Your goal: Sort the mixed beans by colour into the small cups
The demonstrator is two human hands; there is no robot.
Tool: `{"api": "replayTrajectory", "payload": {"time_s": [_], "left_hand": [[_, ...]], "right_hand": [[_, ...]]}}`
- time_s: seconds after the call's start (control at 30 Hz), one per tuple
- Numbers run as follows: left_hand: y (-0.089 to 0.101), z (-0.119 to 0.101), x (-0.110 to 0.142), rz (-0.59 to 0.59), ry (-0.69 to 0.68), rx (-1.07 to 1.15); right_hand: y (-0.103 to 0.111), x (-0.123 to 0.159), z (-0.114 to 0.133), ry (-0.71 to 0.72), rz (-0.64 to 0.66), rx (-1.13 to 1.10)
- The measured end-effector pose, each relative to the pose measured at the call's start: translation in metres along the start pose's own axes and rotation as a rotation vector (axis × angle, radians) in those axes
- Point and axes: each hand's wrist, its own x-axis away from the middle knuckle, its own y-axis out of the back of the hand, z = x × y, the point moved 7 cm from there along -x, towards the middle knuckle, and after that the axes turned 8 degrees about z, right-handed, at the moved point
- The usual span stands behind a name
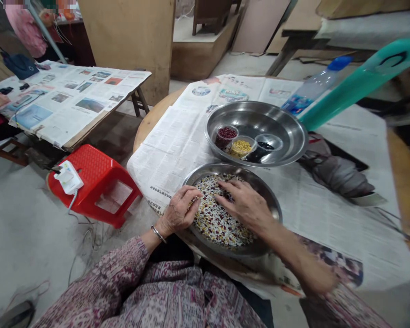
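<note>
A steel pan (266, 195) full of mixed white, red and dark beans (218, 223) lies on newspaper in front of me. My left hand (179, 210) rests on the pan's left rim, fingers curled into a loose pinch over the beans. My right hand (242, 200) lies palm down on the beans, fingers stretched toward the far left of the pan. Behind it a larger steel bowl (287, 125) holds three small cups: red beans (226, 133), yellow beans (241, 147), dark beans (266, 146).
A water bottle (314, 86) and a teal object (362, 77) stand behind the bowl. Grey cloth (341, 175) lies at right. A red stool (95, 182) with a white charger (68, 177) stands at left, by another newspaper-covered table (64, 100) where other people sit.
</note>
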Motion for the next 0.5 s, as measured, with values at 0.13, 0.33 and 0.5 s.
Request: {"api": "replayTrajectory", "payload": {"time_s": [0.13, 0.33, 0.5], "left_hand": [[0.001, -0.002, -0.001, -0.006, -0.014, -0.003], [0.001, -0.001, 0.000, -0.001, 0.003, -0.004], [-0.001, -0.001, 0.000, 0.004, -0.003, -0.004]], "right_hand": [[-0.012, -0.015, 0.028, 0.036, 0.170, -0.037], [-0.017, 0.013, 0.024, 0.044, 0.349, -0.218], [-0.013, 0.050, 0.052, 0.170, 0.297, -0.443]]}}
